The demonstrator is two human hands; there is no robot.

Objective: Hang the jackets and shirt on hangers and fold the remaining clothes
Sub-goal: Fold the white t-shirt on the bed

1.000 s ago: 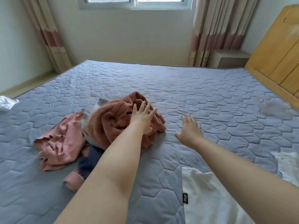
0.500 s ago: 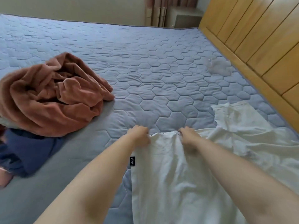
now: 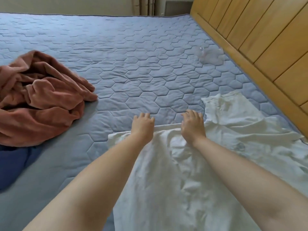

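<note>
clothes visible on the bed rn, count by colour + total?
White: 1, the white garment, spread flat; it looks like a single piece
Rust-brown: 1, the rust-brown garment, crumpled in a heap
Navy: 1, the navy garment, partly under the heap and cut off by the frame edge
Total: 3

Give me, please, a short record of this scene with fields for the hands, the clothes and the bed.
left hand: open, palm down on the far edge of the white garment
right hand: open, palm down on the same edge
white garment: spread, wrinkled, near side of the bed
rust-brown garment: crumpled heap, left
navy garment: at the heap's near edge, partly out of view
bed cover: blue, quilted in hexagons
headboard: wooden, right
</note>
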